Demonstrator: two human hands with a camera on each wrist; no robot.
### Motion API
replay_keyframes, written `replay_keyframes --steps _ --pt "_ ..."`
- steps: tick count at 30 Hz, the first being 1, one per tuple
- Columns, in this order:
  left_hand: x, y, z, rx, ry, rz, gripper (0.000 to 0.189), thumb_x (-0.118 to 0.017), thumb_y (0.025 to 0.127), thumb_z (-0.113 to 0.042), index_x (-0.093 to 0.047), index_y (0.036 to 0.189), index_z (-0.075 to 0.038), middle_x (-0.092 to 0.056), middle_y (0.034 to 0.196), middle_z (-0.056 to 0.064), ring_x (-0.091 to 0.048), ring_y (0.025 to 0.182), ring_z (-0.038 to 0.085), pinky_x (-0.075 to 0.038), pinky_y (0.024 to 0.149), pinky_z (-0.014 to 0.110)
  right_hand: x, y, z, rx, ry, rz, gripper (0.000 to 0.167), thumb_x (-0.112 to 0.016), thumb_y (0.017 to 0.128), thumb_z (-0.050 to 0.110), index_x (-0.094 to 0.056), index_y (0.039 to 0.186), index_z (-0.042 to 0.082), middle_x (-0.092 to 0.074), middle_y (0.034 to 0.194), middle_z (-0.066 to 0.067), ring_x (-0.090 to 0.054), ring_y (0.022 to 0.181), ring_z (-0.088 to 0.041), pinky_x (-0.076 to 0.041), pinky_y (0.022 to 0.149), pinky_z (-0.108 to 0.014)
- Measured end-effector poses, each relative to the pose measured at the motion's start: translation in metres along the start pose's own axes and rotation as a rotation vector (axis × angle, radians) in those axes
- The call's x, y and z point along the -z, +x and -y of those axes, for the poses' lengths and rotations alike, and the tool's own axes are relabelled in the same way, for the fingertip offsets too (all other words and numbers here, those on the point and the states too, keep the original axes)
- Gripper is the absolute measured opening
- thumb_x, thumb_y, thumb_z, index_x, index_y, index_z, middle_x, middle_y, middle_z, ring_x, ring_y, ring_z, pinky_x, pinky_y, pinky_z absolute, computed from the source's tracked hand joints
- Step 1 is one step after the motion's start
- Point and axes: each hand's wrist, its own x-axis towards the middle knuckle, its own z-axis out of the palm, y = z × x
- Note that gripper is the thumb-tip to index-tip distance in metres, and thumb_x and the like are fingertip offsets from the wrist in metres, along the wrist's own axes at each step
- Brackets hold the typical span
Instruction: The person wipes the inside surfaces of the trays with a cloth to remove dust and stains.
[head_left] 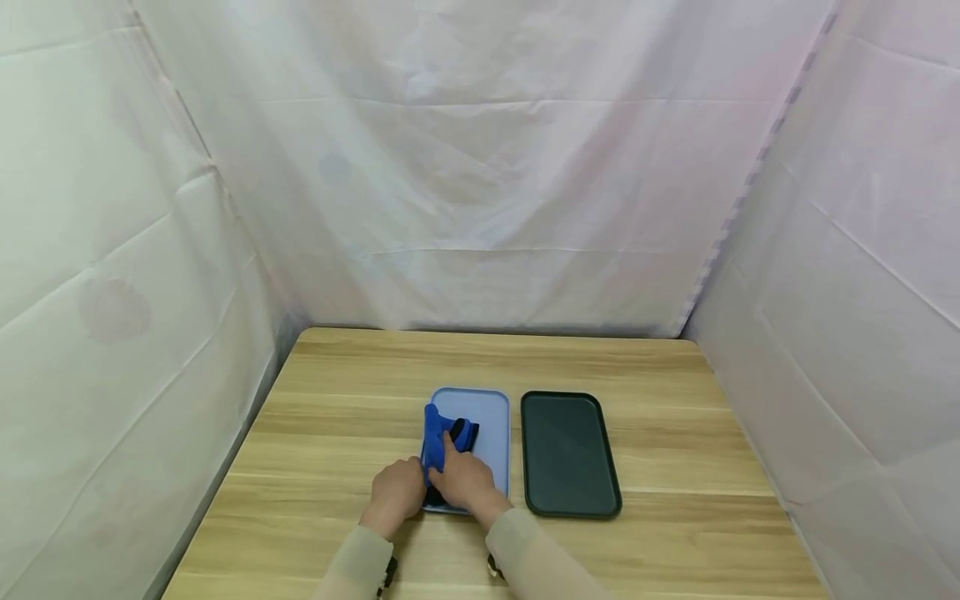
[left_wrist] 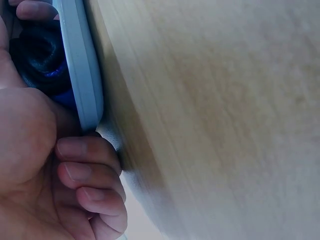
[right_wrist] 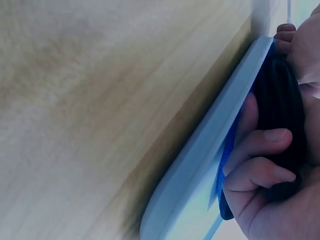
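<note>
Nearest the head camera, two pale sleeves (head_left: 538, 552) at the bottom edge, reaching up over a wooden table (head_left: 352, 400), with small dark straps (head_left: 388, 572) at the inner sides. Far left, a creased white sheet (head_left: 112, 267), hanging beside the table; behind, another one, stretched across to the right corner.

Next along, the left hand (head_left: 399, 490), at the near left corner of a light blue tray (head_left: 492, 437), fingers curled toward the palm beside the rim, thumb side close to a rolled black part of a blue-and-black cloth (head_left: 432, 440). Cannot tell whether pinching the cloth or merely touching. Then the cloth itself, bunched on the left half of the tray, mostly bright blue from above, with black at the near end and out toward the middle.

Over the lower right of the cloth, the right hand (head_left: 465, 480), gripping, fingers curled round the fabric in the right wrist view, forefinger pointing along the top. Farther right, just beside the blue tray, not touching, a dark green tray (head_left: 568, 454), lying flat.
</note>
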Motion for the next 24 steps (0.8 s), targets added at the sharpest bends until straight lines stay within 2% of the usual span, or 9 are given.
replay_keyframes --steps 8,16,18,20,24 --pt "-0.0029 0.0005 0.0032 0.006 -0.005 -0.007 0.015 -0.063 0.098 -0.012 -0.066 0.095 0.002 -0.065 0.077 0.014 -0.063 0.063 0.024 -0.054 0.054 0.043 -0.0002 -0.0011 0.0011 0.007 -0.007 0.022 0.079 -0.064 0.100 0.042 -0.029 0.164 0.013 -0.056 0.057 -0.004 -0.054 0.051 -0.021 -0.042 0.048 -0.038" --pt "-0.0023 0.0018 0.0031 0.014 0.002 -0.007 0.015 -0.062 0.099 -0.013 -0.065 0.095 0.001 -0.067 0.078 0.015 -0.066 0.066 0.027 -0.056 0.056 0.045 0.0047 -0.0028 -0.0029 0.017 -0.021 0.046 0.088 -0.069 0.094 0.049 -0.030 0.164 0.013 -0.074 0.088 -0.012 -0.069 0.078 -0.026 -0.053 0.065 -0.045" --pt "-0.0021 0.0012 0.0025 0.011 0.006 -0.010 0.015 -0.063 0.098 -0.013 -0.065 0.094 0.001 -0.066 0.078 0.015 -0.066 0.065 0.026 -0.056 0.056 0.045 0.0057 -0.0037 -0.0041 0.019 -0.014 0.055 0.088 -0.069 0.094 0.050 -0.030 0.164 0.014 -0.073 0.085 -0.011 -0.067 0.075 -0.025 -0.052 0.063 -0.043" --pt "-0.0019 0.0005 0.0016 0.009 0.005 -0.010 0.016 -0.064 0.098 -0.014 -0.066 0.095 0.002 -0.066 0.078 0.014 -0.066 0.066 0.026 -0.056 0.056 0.044 0.0067 -0.0045 -0.0054 0.020 -0.001 0.060 0.087 -0.070 0.095 0.049 -0.030 0.164 0.016 -0.069 0.075 -0.008 -0.063 0.065 -0.023 -0.048 0.056 -0.040" --pt "-0.0029 0.0006 0.0010 -0.007 0.012 -0.012 0.015 -0.064 0.099 -0.013 -0.066 0.097 0.002 -0.066 0.077 0.014 -0.066 0.065 0.026 -0.056 0.056 0.044 0.0088 -0.0071 -0.0081 0.021 0.021 0.061 0.083 -0.069 0.095 0.044 -0.031 0.164 0.020 -0.052 0.053 -0.001 -0.046 0.046 -0.017 -0.035 0.044 -0.035"
